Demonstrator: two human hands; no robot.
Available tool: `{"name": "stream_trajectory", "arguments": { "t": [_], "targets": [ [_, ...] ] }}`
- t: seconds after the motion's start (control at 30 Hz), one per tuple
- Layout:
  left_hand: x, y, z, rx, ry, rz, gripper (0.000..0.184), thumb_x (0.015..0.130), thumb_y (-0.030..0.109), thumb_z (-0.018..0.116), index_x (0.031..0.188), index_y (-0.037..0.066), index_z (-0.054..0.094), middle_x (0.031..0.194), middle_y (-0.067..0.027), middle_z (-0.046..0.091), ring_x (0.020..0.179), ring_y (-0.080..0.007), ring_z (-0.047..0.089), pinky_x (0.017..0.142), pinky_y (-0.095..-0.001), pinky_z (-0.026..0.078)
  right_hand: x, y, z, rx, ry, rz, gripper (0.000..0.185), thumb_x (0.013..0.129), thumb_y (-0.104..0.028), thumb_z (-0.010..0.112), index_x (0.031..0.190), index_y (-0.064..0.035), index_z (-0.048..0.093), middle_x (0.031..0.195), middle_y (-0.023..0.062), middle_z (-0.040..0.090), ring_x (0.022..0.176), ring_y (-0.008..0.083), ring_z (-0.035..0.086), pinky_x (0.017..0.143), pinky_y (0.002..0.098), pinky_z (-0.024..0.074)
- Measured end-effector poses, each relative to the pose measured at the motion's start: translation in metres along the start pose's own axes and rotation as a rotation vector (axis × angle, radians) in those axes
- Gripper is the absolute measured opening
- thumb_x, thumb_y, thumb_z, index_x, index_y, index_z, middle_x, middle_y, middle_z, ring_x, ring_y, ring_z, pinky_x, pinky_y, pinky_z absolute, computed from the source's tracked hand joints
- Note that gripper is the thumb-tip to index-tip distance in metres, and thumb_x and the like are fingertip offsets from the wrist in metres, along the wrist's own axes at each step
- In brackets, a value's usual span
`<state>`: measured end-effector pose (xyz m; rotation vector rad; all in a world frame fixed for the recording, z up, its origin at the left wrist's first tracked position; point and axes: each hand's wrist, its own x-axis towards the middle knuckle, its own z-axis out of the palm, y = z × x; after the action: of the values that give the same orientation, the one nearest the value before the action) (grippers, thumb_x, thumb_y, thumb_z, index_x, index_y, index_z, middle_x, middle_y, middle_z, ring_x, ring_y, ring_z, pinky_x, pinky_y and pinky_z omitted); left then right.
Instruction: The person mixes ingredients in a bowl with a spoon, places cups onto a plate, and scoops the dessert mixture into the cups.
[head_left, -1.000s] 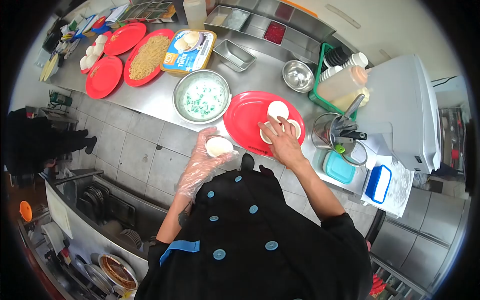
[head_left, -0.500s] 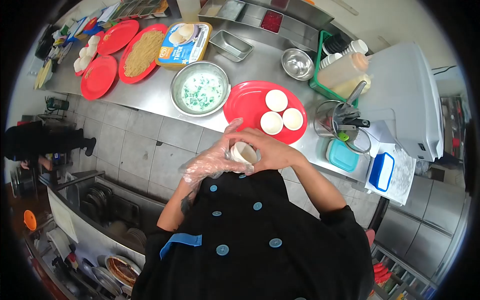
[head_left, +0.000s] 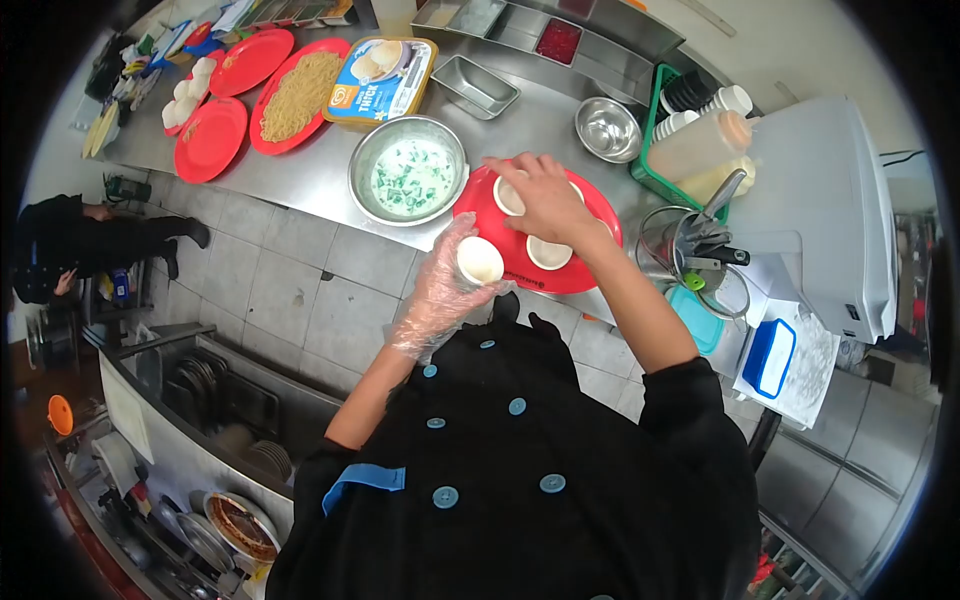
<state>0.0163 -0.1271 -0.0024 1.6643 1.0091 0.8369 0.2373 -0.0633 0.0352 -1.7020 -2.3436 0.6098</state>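
My left hand (head_left: 447, 285), in a clear plastic glove, grips a small white cup (head_left: 481, 261) with its mouth facing up, just off the near edge of the red oval plate (head_left: 468, 200). Over that plate reaches my bare right hand (head_left: 550, 200), its fingers and thumb around another white cup (head_left: 508, 196) at the plate's left side. One more white cup (head_left: 549, 253) stands on the plate below my right wrist; others are partly hidden behind the hand. Left of the plate sits a steel bowl (head_left: 360, 192) of milky liquid with green cubes.
An ice cream tub (head_left: 385, 80), a plate of noodles (head_left: 300, 98) and red plates (head_left: 212, 138) line the counter's left. A steel bowl (head_left: 608, 130), green basket (head_left: 655, 165) and utensil pot (head_left: 665, 240) stand right. Another person (head_left: 105, 235) stands far left.
My hands have parted. The right one has carried a white cup from the left hand out to the plate's left side. My left hand keeps a cup. The person at left has shifted.
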Motion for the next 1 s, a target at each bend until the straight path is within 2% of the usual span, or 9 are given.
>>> {"name": "stream_trajectory", "arguments": {
  "t": [0.17,0.43,0.63,0.67,0.7,0.8,0.9,0.97,1.0],
  "targets": [
    [0.019,-0.007,0.018,0.249,0.090,0.255,0.087,0.071,0.029,0.090,0.140,0.008,0.042,0.131,-0.0214,0.051,0.117,-0.0372,0.056,0.098,-0.0467,0.048,0.001,0.010,0.009,-0.221,-0.059,-0.072,0.090,0.073,-0.017,0.080,0.151,-0.0233,0.036,0.142,0.0173,0.044,0.133,0.0384,0.040,0.110,0.0492,0.0342],
    [0.038,-0.027,0.043,0.427,0.128,0.430,0.081,0.068,0.031,0.091,0.132,0.008,0.047,0.130,-0.0193,0.053,0.115,-0.0384,0.055,0.097,-0.0511,0.044,-0.068,0.011,-0.068,0.185,0.145,0.050,0.073,0.084,-0.018,0.071,0.150,-0.0167,0.039,0.138,0.0148,0.050,0.132,0.0352,0.043,0.111,0.0423,0.0368],
    [0.030,-0.011,0.038,0.469,0.126,0.293,0.082,0.068,0.033,0.091,0.132,0.007,0.046,0.130,-0.0208,0.051,0.125,-0.0384,0.047,0.099,-0.0510,0.042,-0.134,0.008,-0.071,0.375,0.076,0.277,0.062,0.084,-0.010,0.066,0.143,-0.0129,0.047,0.121,0.0185,0.058,0.115,0.0349,0.056,0.100,0.0423,0.0458],
    [0.026,-0.009,0.033,0.461,0.112,0.292,0.078,0.072,0.034,0.088,0.133,0.007,0.048,0.132,-0.0218,0.048,0.121,-0.0406,0.048,0.098,-0.0533,0.043,-0.145,0.010,-0.058,0.392,0.156,0.280,0.052,0.083,-0.001,0.060,0.134,-0.0090,0.054,0.105,0.0180,0.064,0.101,0.0342,0.063,0.092,0.0415,0.0498],
    [0.022,-0.010,0.028,0.459,0.101,0.296,0.078,0.072,0.034,0.088,0.133,0.007,0.048,0.132,-0.0218,0.048,0.121,-0.0406,0.048,0.098,-0.0533,0.043,-0.154,0.013,-0.046,0.395,0.162,0.290,0.052,0.083,-0.001,0.060,0.134,-0.0090,0.054,0.105,0.0180,0.064,0.101,0.0342,0.063,0.092,0.0415,0.0498],
    [0.011,-0.015,0.016,0.512,0.144,0.385,0.075,0.072,0.030,0.089,0.131,0.007,0.048,0.124,-0.0204,0.053,0.121,-0.0387,0.048,0.096,-0.0506,0.043,-0.173,0.009,-0.015,0.610,0.151,0.433,0.042,0.082,0.009,0.048,0.118,-0.0069,0.063,0.081,0.0133,0.065,0.075,0.0301,0.062,0.074,0.0379,0.0499],
    [0.007,-0.020,0.012,0.487,0.171,0.375,0.070,0.074,0.027,0.088,0.130,0.007,0.050,0.121,-0.0196,0.054,0.113,-0.0359,0.052,0.090,-0.0486,0.046,-0.177,-0.004,0.020,0.510,0.211,0.420,0.038,0.082,0.009,0.045,0.112,-0.0054,0.063,0.082,0.0197,0.065,0.074,0.0332,0.062,0.073,0.0399,0.0494],
    [0.008,-0.021,0.013,0.450,0.205,0.333,0.058,0.076,0.023,0.086,0.122,0.005,0.056,0.106,-0.0153,0.060,0.095,-0.0293,0.058,0.080,-0.0429,0.049,-0.176,-0.009,0.046,0.434,0.331,0.355,0.031,0.082,0.008,0.044,0.105,-0.0031,0.062,0.079,0.0240,0.063,0.073,0.0368,0.062,0.071,0.0422,0.0484],
    [0.008,-0.020,0.013,0.440,0.195,0.345,0.058,0.076,0.023,0.086,0.122,0.005,0.056,0.106,-0.0153,0.060,0.095,-0.0293,0.058,0.080,-0.0429,0.049,-0.172,-0.022,0.038,0.461,0.171,0.435,0.029,0.083,0.006,0.046,0.103,-0.0045,0.063,0.084,0.0240,0.066,0.080,0.0405,0.063,0.075,0.0460,0.0488]
  ]
}}
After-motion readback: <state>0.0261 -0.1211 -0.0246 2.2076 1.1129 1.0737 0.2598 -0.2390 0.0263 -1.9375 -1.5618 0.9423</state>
